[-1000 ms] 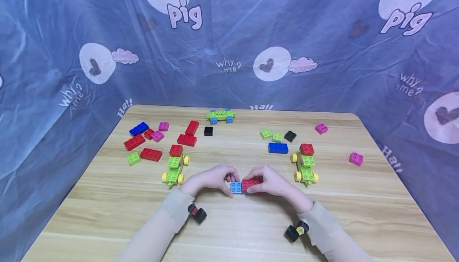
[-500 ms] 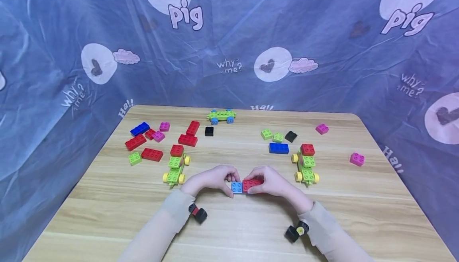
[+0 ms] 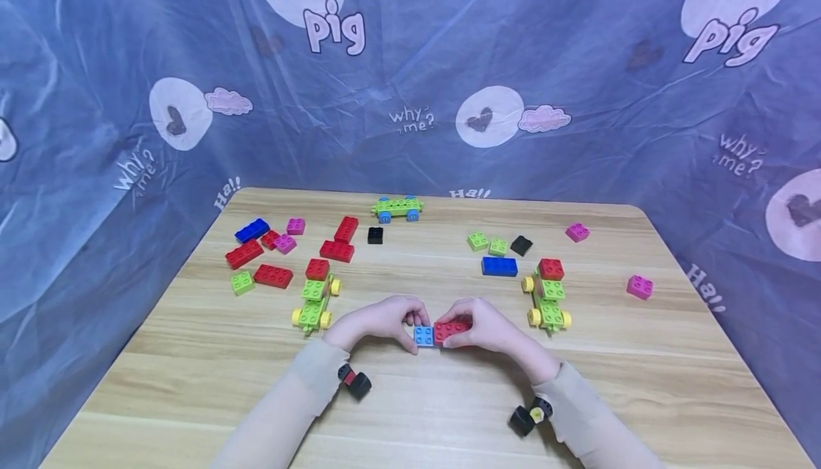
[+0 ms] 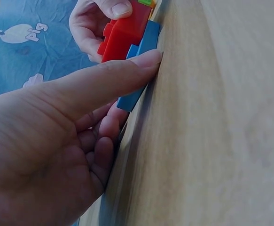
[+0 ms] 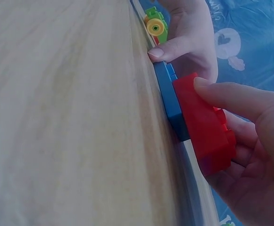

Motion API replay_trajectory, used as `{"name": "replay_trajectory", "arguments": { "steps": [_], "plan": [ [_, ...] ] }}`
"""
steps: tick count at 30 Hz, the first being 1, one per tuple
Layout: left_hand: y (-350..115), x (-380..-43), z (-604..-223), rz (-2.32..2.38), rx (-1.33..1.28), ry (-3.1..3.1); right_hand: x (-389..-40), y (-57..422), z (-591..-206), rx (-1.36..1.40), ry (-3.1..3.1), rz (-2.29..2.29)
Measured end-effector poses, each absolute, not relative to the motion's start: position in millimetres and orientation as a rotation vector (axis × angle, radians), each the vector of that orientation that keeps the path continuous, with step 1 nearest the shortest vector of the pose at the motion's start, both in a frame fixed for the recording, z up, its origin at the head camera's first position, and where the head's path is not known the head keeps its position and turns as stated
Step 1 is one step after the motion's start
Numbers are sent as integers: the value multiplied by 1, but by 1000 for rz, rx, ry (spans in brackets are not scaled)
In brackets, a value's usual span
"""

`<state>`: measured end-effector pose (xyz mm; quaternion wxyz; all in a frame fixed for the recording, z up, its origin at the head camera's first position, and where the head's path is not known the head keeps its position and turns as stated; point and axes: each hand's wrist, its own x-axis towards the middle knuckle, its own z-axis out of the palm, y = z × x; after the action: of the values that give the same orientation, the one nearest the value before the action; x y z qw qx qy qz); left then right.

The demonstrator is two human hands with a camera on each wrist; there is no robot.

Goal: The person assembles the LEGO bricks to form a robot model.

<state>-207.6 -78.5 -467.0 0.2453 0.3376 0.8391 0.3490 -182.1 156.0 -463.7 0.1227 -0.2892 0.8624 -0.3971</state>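
Near the middle of the wooden table lies a flat light-blue brick [image 3: 423,336], two studs of it showing on each side. My left hand [image 3: 390,318] pinches its left end between thumb [image 4: 144,60] and fingers. A red brick [image 5: 202,125] sits on the right part of the blue one and sticks out past its end, as the right wrist view shows. My right hand [image 3: 484,325] grips this red brick with the thumb on the near side and the fingers behind, partly covering its right end. Whether the studs are fully pressed together cannot be seen.
Green wheeled cars with red bricks on top stand left [image 3: 313,298] and right [image 3: 549,296] of my hands. A green base with blue wheels [image 3: 398,207] is at the back. Loose bricks lie at the left, such as a red brick [image 3: 273,276], and a blue brick [image 3: 499,266] lies right.
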Motion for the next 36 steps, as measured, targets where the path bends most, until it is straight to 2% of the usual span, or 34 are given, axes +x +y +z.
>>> {"name": "replay_trajectory", "arguments": {
  "steps": [16, 27, 36],
  "plan": [
    [-76, -202, -460, 838, 990, 2365, -179, 156, -463, -854, 2515, -1159],
    [-81, -195, -428, 787, 900, 2353, -181, 158, -464, -872, 2520, -1164],
    [-100, -193, -395, 887, 1193, 2617, -180, 157, -463, -853, 2526, -1137]
  ]
}}
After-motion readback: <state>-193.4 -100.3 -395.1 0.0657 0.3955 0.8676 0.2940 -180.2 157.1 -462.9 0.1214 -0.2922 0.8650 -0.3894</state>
